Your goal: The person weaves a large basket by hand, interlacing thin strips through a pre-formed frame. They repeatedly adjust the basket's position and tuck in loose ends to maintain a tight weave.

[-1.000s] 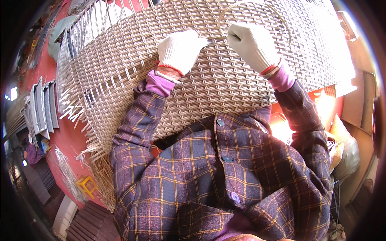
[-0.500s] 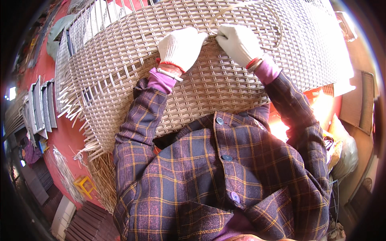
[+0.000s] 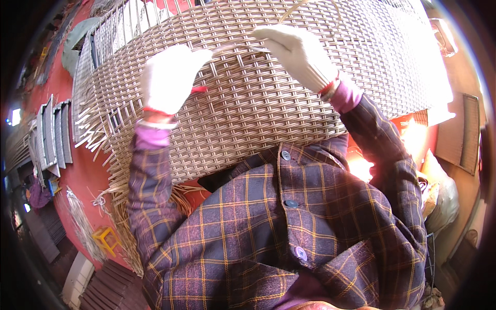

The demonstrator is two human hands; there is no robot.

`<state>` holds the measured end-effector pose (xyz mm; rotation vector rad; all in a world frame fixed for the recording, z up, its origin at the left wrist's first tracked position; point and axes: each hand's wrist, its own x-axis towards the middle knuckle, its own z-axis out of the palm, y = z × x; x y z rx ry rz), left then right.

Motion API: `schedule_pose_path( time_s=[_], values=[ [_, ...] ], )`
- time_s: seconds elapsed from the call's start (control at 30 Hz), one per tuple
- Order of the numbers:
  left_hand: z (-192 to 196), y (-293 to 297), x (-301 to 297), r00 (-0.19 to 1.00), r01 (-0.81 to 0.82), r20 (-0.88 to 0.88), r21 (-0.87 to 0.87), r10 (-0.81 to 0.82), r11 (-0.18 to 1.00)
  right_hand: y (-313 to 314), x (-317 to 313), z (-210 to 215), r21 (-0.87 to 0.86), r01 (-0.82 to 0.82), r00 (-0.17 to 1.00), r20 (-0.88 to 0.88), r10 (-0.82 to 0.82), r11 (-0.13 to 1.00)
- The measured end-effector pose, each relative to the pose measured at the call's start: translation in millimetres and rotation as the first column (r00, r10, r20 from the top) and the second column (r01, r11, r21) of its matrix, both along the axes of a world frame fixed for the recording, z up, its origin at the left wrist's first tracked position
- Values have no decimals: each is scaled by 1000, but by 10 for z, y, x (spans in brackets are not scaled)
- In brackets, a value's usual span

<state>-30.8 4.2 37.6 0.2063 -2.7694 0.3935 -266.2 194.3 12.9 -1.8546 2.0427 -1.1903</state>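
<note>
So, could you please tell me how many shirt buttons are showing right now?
3. The top button sits near the collar, the middle button lies below it, and the lowest button is further down. Folds may hide others.

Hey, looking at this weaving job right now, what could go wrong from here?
The loose strand is stretched between the left hand and the right hand; pulled too hard, it might kink or snap.

The woven panel rests tilted against the person's plaid shirt, so it could shift sideways under a tug.

Unwoven strand ends stick out at the panel's left edge and may snag the left sleeve.
</note>
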Motion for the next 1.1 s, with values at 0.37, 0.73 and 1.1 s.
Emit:
schedule_pose_path(
  time_s=[0.37,0.73,1.1],
  values=[
    [-205,72,39,988,60,-151,190,-31,980,3,-61,294,367,-159,970,233,75,917],
    [-87,167,84,999,-40,19,9,40,999,276,20,149,278,201,978,0,-209,939],
    [-691,266,-505,993,-80,-59,272,100,959,260,-87,31,93,175,956,-256,-146,980]
  ],
)
